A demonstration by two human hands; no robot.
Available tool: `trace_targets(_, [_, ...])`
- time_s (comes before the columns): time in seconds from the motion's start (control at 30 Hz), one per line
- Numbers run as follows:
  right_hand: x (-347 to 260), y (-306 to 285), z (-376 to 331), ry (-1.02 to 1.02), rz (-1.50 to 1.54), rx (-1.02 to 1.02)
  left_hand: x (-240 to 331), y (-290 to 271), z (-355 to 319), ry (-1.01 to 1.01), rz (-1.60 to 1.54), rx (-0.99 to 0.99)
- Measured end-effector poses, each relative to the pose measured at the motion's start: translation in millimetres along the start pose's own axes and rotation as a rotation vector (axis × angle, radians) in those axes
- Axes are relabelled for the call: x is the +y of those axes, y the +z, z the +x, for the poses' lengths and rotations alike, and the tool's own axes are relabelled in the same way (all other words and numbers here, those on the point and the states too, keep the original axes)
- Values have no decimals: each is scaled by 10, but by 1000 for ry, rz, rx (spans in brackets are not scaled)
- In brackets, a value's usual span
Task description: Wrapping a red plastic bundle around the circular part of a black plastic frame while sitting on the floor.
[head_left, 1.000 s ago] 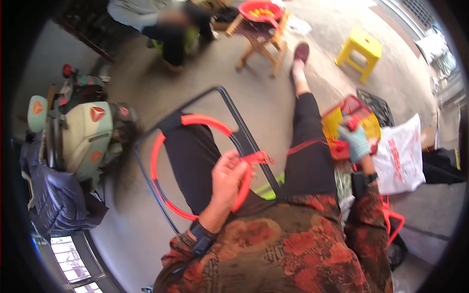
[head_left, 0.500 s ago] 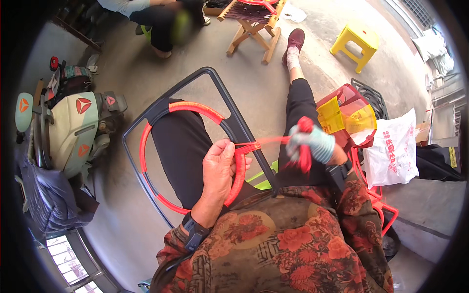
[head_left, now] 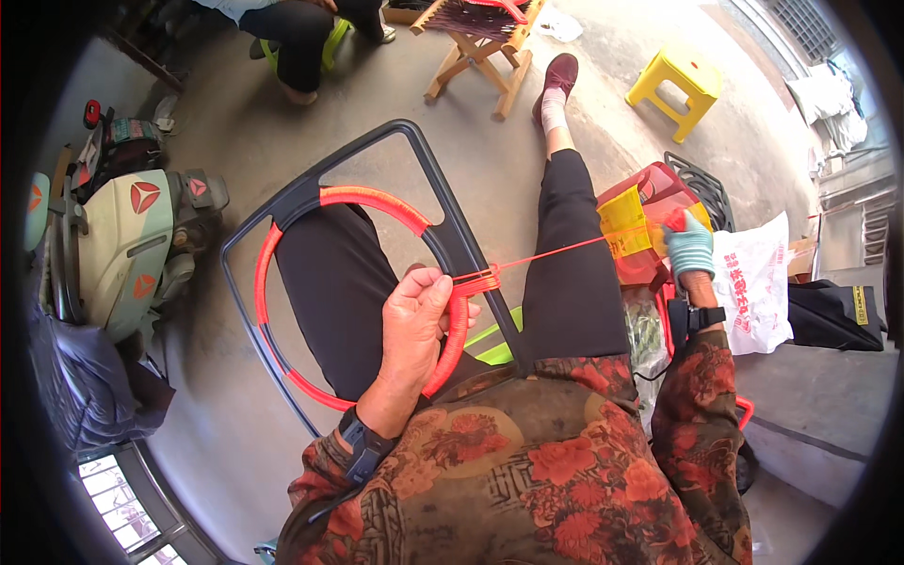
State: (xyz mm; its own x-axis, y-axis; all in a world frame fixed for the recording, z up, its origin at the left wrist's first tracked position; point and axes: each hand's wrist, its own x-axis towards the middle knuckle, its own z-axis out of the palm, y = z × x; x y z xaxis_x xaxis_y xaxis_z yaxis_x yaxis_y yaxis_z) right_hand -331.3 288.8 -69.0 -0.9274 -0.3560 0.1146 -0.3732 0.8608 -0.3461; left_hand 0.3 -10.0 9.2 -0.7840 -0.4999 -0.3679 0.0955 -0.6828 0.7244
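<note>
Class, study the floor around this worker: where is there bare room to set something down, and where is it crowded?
Bare floor lies between the scooter and the black frame, and between the maroon shoe and the yellow stool. It is crowded around the gloved right hand, where the red-and-yellow bag and white bag sit close together.

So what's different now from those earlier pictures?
The gloved right hand, near the black frame half a second ago, has swung out rightward, drawing the red cord straight. Neither hand visibly let go. The bare left hand still pinches cord at the red-wrapped ring, and the frame still lies over the left leg.
</note>
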Motion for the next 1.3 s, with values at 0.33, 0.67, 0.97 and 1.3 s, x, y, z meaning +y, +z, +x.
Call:
trace_targets(0.33, [-2164, -223, -718, 7, 1364, -782, -2, 44, -7, -37, -33, 0])
trace_targets(0.67, [-2280, -3, -813, 304, 2141, -909, 3, -10, -32, -83, -37, -50])
trace_targets(0.97, [-2089, 155, -715, 192, 2027, -979, 12, -2, -36, -126, -48, -80])
trace_targets(1.3, [-1949, -203, -367, -400, 453, 35, -56, 27, 10, -53, 176, -27])
